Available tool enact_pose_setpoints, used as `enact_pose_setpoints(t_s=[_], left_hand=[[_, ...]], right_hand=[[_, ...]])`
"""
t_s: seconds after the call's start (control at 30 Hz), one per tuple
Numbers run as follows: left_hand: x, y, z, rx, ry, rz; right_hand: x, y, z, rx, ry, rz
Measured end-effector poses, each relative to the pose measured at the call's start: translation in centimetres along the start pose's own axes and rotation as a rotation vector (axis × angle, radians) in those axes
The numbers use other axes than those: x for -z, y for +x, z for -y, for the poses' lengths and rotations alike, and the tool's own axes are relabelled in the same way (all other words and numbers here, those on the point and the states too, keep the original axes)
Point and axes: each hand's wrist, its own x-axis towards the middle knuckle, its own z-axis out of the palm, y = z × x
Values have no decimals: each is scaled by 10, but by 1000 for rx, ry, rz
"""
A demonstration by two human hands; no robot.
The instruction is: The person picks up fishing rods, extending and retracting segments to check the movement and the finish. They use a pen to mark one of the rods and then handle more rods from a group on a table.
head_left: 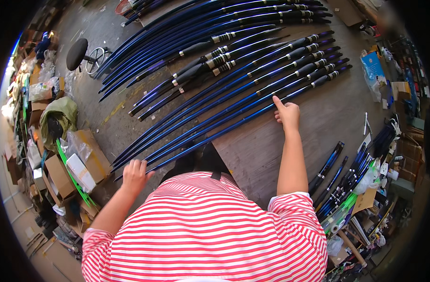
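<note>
Several blue fishing rods with black grips lie slanting side by side in front of me, their thick ends at the far right. My right hand is at the middle of the nearest fishing rod, thumb stretched across it and the other fingers curled below. Near that rod's thin left end, my left hand has its fingers bent around it, though part of the grip is hidden. More rods with black and silver grips lie beyond, overlapping one another.
A brown tabletop lies under the rods' right side. To the left stand a round stool, cardboard boxes and a green cloth bundle. Another bunch of rods is at my right, beside cluttered shelves. A blue package sits far right.
</note>
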Motion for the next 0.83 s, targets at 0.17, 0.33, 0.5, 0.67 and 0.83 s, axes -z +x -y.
enact_pose_setpoints(t_s=[0.17,0.33,0.5,0.67,0.83], left_hand=[[-37,-46,0,220,-8,-69],[-45,-65,15,193,-45,-246],[-8,-111,49,188,-245,-178],[13,-152,81,219,-655,-58],[18,-190,134,460,-1703,315]], right_hand=[[-16,5,-15,-65,416,-5],[-19,2,-11,-57,494,-55],[-16,-35,-6,20,780,-23],[-14,-82,20,6,1047,-11],[-23,-108,24,82,1210,43]])
